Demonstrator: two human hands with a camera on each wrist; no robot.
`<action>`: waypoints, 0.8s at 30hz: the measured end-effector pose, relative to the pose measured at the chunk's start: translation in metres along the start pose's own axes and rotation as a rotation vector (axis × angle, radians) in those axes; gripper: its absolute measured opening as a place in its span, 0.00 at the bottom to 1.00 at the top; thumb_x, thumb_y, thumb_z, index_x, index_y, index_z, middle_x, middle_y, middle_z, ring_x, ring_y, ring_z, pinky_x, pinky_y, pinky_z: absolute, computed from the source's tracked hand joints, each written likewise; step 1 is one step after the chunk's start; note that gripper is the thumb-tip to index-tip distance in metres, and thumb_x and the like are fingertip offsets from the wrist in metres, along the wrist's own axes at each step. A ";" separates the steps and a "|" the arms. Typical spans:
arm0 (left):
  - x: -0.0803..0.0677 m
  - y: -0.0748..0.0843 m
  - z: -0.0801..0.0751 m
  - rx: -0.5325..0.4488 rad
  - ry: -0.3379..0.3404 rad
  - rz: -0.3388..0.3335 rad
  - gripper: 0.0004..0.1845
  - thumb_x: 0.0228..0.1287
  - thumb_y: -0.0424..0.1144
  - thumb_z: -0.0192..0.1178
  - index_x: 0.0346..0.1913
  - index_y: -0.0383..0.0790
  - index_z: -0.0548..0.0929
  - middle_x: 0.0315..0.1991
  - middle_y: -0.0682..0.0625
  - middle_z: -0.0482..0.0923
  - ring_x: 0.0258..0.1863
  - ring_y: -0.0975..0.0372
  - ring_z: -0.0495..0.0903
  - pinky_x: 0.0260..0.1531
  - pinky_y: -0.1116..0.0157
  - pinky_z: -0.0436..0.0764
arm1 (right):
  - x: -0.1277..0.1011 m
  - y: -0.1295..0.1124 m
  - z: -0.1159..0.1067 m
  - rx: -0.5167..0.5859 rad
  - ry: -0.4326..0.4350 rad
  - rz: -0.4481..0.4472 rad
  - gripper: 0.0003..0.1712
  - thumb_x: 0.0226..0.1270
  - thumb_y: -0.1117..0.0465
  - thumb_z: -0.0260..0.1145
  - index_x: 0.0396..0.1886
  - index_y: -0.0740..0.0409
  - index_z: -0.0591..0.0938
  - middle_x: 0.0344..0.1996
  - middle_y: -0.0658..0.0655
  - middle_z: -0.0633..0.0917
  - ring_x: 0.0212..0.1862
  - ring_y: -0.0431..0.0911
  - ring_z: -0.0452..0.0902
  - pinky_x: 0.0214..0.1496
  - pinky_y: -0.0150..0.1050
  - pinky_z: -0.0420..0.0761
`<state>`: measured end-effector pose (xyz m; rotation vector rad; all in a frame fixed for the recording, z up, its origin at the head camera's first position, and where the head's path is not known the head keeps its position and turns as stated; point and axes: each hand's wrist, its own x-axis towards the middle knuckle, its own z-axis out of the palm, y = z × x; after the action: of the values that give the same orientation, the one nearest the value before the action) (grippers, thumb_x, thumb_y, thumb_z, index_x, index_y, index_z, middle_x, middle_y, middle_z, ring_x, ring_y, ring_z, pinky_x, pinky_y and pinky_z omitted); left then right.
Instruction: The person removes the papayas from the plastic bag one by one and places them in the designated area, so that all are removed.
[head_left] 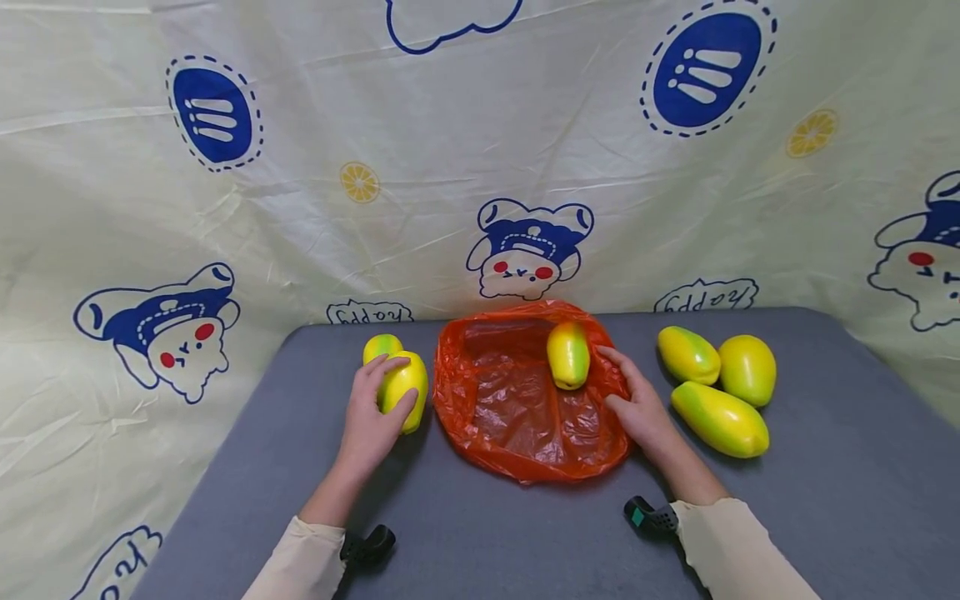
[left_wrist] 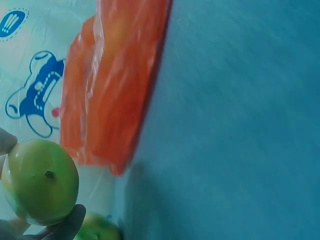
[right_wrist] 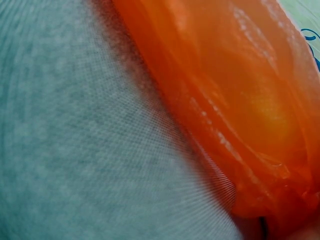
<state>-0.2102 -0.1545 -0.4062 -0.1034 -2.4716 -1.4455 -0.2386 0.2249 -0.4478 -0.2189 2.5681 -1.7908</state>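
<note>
A yellow-green mango [head_left: 403,390] is gripped by the left hand [head_left: 371,417] on the grey table [head_left: 480,533]; the fingers are curled over its top and the thumb is pressed against its near side. In the left wrist view, the same mango [left_wrist: 40,181] is seen held between the fingertips. A second mango [head_left: 381,346] lies just behind it, touching it.

An orange bag [head_left: 517,408] is spread open between the two hands. A mango [head_left: 567,355] lies inside it, near the far rim. The right edge of the bag is held by the right hand [head_left: 637,404], with the fingers laid along the plastic; how tightly it is pinched cannot be told. In the right wrist view, only the orange plastic [right_wrist: 240,100] on the table is shown, blurred.

Three more mangoes [head_left: 716,383] lie together to the right of the right hand. Behind the table a printed cloth [head_left: 480,150] is hung.
</note>
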 end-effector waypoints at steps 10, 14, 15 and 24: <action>-0.007 -0.022 -0.020 0.018 0.005 -0.051 0.23 0.65 0.38 0.64 0.63 0.47 0.77 0.73 0.42 0.59 0.70 0.47 0.62 0.66 0.44 0.66 | -0.002 -0.005 0.002 -0.021 0.006 0.010 0.44 0.68 0.70 0.55 0.80 0.40 0.54 0.79 0.63 0.54 0.71 0.63 0.60 0.62 0.55 0.81; -0.008 -0.029 -0.025 0.009 -0.001 -0.050 0.24 0.65 0.38 0.65 0.64 0.47 0.77 0.73 0.42 0.60 0.70 0.47 0.62 0.67 0.44 0.66 | -0.002 -0.005 0.001 -0.026 0.007 0.017 0.44 0.68 0.70 0.55 0.80 0.39 0.54 0.79 0.63 0.55 0.71 0.63 0.60 0.60 0.53 0.82; -0.009 -0.030 -0.026 0.005 -0.003 -0.050 0.24 0.65 0.38 0.65 0.64 0.47 0.77 0.73 0.42 0.60 0.71 0.47 0.61 0.67 0.45 0.65 | -0.002 -0.005 0.001 -0.024 0.006 0.018 0.44 0.68 0.70 0.55 0.80 0.40 0.54 0.79 0.63 0.55 0.71 0.63 0.60 0.59 0.50 0.83; -0.011 -0.036 -0.037 0.007 -0.025 -0.103 0.23 0.67 0.37 0.63 0.64 0.45 0.76 0.73 0.41 0.59 0.73 0.46 0.59 0.70 0.45 0.61 | -0.001 -0.002 0.001 0.006 -0.005 0.020 0.43 0.68 0.70 0.54 0.79 0.39 0.55 0.78 0.63 0.56 0.65 0.63 0.67 0.49 0.38 0.86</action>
<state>-0.1998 -0.2041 -0.4222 0.0077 -2.5355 -1.4853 -0.2373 0.2234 -0.4464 -0.1962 2.5515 -1.7889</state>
